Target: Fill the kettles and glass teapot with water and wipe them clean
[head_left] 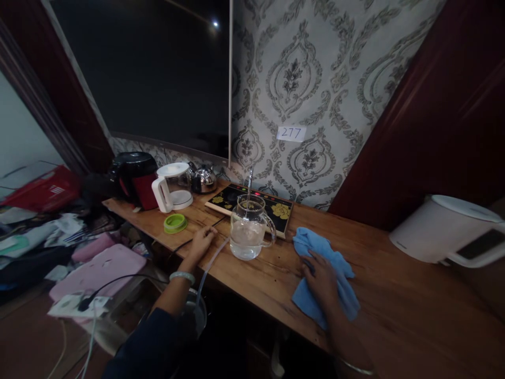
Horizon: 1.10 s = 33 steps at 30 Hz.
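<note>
While my right grip lies on the cloth, right of the upright jug, my curled left grip sits nearer, left of it; whether either clasps anything, I cannot tell.

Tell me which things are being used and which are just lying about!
Seemingly in use:
jug, with water running in
spout
flowered panel, lit
hose
cloth, under the right hand

Seemingly just lying about:
green ring
steel pot
glass kettle
white kettle
</note>
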Each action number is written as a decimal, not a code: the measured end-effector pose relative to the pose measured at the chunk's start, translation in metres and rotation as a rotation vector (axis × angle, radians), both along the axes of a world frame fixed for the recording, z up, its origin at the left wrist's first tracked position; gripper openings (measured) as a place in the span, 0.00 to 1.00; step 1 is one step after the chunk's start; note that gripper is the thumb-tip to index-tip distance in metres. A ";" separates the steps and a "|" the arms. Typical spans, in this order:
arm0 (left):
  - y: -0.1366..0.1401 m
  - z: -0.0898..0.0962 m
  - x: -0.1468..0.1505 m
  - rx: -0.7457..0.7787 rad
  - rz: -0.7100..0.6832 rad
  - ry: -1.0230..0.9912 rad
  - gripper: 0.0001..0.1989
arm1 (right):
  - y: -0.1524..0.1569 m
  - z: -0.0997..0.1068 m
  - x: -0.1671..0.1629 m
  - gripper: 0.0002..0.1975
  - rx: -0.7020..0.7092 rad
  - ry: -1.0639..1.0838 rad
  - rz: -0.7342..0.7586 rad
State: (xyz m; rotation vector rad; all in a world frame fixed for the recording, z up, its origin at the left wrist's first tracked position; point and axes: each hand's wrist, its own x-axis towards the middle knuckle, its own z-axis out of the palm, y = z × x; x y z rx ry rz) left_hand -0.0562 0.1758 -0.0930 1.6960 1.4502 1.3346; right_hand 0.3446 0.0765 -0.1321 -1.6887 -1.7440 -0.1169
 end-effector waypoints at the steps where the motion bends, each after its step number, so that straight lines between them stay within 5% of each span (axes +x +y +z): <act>1: 0.000 0.000 0.000 0.000 -0.001 0.001 0.08 | 0.000 0.000 0.000 0.18 0.002 0.004 0.000; 33: 0.003 -0.001 -0.001 -0.004 0.008 0.041 0.08 | -0.002 0.004 -0.002 0.18 -0.035 -0.035 -0.029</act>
